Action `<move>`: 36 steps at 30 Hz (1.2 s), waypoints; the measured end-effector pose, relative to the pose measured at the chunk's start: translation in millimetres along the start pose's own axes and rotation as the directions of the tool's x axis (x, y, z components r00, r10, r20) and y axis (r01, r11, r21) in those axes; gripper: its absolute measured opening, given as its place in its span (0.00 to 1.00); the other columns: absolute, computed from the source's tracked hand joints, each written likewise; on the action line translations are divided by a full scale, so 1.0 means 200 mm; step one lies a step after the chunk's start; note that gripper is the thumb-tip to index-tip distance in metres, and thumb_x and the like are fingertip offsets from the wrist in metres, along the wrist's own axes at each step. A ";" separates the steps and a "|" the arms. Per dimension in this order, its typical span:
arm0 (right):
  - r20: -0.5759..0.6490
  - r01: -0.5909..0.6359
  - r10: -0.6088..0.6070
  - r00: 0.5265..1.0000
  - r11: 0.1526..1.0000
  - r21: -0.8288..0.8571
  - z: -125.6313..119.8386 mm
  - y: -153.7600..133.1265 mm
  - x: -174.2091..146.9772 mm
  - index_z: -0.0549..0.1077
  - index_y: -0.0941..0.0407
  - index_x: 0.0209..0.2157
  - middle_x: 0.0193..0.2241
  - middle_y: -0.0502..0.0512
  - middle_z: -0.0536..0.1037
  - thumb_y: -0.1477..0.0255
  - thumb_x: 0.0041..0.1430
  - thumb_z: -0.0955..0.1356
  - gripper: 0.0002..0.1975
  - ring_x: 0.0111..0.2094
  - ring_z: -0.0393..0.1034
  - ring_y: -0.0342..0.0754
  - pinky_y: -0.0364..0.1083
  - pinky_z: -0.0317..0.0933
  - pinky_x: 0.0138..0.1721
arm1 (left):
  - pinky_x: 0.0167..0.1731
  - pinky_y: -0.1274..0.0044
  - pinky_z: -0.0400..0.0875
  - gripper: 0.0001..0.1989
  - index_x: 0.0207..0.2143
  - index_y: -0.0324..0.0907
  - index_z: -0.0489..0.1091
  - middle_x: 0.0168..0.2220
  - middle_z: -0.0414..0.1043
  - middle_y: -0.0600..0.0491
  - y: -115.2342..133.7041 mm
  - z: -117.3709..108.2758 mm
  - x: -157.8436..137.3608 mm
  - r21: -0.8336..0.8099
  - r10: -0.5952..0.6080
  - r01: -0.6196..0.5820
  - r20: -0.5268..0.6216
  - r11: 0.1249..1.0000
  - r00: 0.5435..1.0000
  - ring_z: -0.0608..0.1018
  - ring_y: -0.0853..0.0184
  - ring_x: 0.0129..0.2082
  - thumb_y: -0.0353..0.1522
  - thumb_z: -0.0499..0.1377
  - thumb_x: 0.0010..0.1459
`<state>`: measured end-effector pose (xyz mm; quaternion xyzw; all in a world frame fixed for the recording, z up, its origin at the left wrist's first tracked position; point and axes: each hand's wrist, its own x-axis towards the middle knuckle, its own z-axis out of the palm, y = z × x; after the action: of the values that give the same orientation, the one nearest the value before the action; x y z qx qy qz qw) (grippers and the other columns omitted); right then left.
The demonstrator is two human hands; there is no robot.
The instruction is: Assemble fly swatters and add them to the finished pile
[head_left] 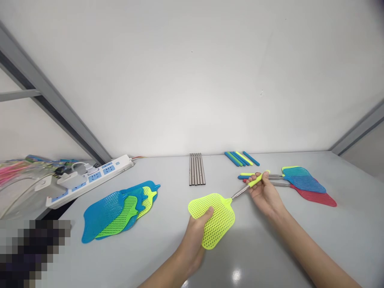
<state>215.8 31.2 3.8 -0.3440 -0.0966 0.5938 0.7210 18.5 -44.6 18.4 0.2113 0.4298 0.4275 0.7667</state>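
Note:
A yellow fly swatter (pixel 220 216) is held between both hands above the front of the table, its metal rod joining the meshed head to a yellow handle. My left hand (pixel 196 236) grips the head, thumb on top and fingers hidden beneath. Around the handle, my right hand (pixel 264 196) is closed with thumb and fingers. Just behind the right hand lie several whole swatters, among them a blue one (pixel 304 180) and a red one (pixel 318 197), their handles partly covered by that hand.
Loose swatter heads (pixel 102 212) in blue, green and yellow overlap at the left. Metal rods (pixel 197 170) lie in a row at the back middle, coloured handles (pixel 237 159) right of them. A power strip (pixel 102 176) with plugs and cables (pixel 18 176) occupies the far left.

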 end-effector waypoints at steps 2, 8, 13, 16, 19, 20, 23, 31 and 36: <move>0.006 -0.007 0.007 1.000 1.000 0.009 0.00 0.00 0.00 0.63 0.57 0.23 0.20 0.47 0.64 0.65 0.53 0.60 0.11 0.23 0.64 0.41 0.46 0.65 0.32 | 0.39 0.71 0.65 0.25 0.49 0.43 0.58 0.46 0.65 0.45 0.01 0.01 0.00 0.004 0.023 -0.023 0.015 1.000 1.000 0.70 0.59 0.43 0.38 0.56 0.48; -0.035 -0.061 0.062 0.997 0.997 0.039 -0.01 0.00 0.01 0.62 0.57 0.22 0.19 0.47 0.64 0.66 0.55 0.59 0.12 0.21 0.64 0.40 0.44 0.65 0.30 | 0.42 0.71 0.62 0.24 0.49 0.43 0.58 0.47 0.64 0.46 0.04 0.05 -0.03 0.075 0.111 -0.110 -0.003 0.991 0.994 0.68 0.60 0.44 0.37 0.56 0.48; -0.014 -0.091 0.092 0.996 0.995 0.034 -0.03 0.00 0.03 0.62 0.57 0.22 0.19 0.48 0.64 0.66 0.55 0.59 0.12 0.22 0.64 0.41 0.44 0.65 0.29 | 0.43 0.70 0.61 0.24 0.47 0.42 0.61 0.45 0.66 0.46 0.05 0.06 -0.03 0.093 0.130 -0.126 -0.033 0.988 0.991 0.70 0.59 0.43 0.37 0.57 0.47; -0.016 -0.096 0.096 0.995 0.995 0.027 -0.03 0.00 0.03 0.62 0.57 0.22 0.19 0.48 0.64 0.66 0.56 0.58 0.12 0.22 0.64 0.41 0.44 0.65 0.30 | 0.43 0.69 0.61 0.23 0.47 0.43 0.61 0.45 0.66 0.46 0.04 0.05 -0.02 0.085 0.134 -0.132 -0.021 0.988 0.991 0.70 0.60 0.43 0.37 0.57 0.47; -0.051 -0.081 0.083 0.995 0.996 0.032 -0.02 0.01 0.03 0.62 0.57 0.22 0.19 0.48 0.64 0.68 0.57 0.57 0.13 0.21 0.63 0.40 0.43 0.65 0.28 | 0.43 0.70 0.62 0.24 0.48 0.43 0.60 0.46 0.66 0.47 0.03 0.04 -0.02 0.093 0.124 -0.122 -0.022 0.988 0.992 0.69 0.60 0.43 0.37 0.56 0.48; -0.061 -0.072 0.074 0.995 0.997 0.033 -0.02 0.01 0.02 0.61 0.57 0.22 0.19 0.48 0.64 0.68 0.57 0.56 0.13 0.21 0.63 0.40 0.43 0.65 0.27 | 0.43 0.70 0.62 0.24 0.49 0.43 0.59 0.46 0.66 0.47 0.02 0.04 -0.01 0.096 0.126 -0.123 -0.018 0.988 0.992 0.69 0.60 0.43 0.37 0.56 0.48; -0.051 -0.017 0.018 0.999 1.000 0.019 -0.01 0.02 0.00 0.61 0.57 0.22 0.18 0.48 0.63 0.65 0.57 0.54 0.15 0.21 0.63 0.41 0.43 0.64 0.24 | 0.42 0.71 0.62 0.24 0.49 0.44 0.58 0.47 0.65 0.48 0.02 0.03 -0.01 0.095 0.129 -0.128 -0.004 0.987 0.992 0.69 0.61 0.44 0.37 0.56 0.49; -0.002 0.074 -0.075 0.997 0.995 -0.060 -0.01 0.03 -0.01 0.62 0.57 0.25 0.17 0.46 0.61 0.66 0.54 0.59 0.10 0.19 0.60 0.39 0.41 0.62 0.23 | 0.43 0.71 0.62 0.24 0.50 0.44 0.56 0.48 0.63 0.47 0.02 0.02 -0.01 0.052 0.109 -0.113 0.071 0.992 0.991 0.67 0.60 0.45 0.37 0.54 0.50; -0.008 0.041 -0.042 0.999 0.998 -0.050 -0.01 0.03 0.00 0.65 0.58 0.27 0.19 0.48 0.64 0.67 0.54 0.60 0.09 0.20 0.61 0.39 0.40 0.61 0.23 | 0.42 0.72 0.63 0.24 0.50 0.44 0.56 0.48 0.63 0.47 0.01 0.00 0.00 0.051 0.069 -0.071 0.040 0.996 0.997 0.68 0.60 0.45 0.37 0.55 0.50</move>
<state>211.5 30.8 -1.1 -0.3626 -0.1152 0.5746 0.7247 17.6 -43.0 20.6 0.2547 0.4184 0.4386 0.7535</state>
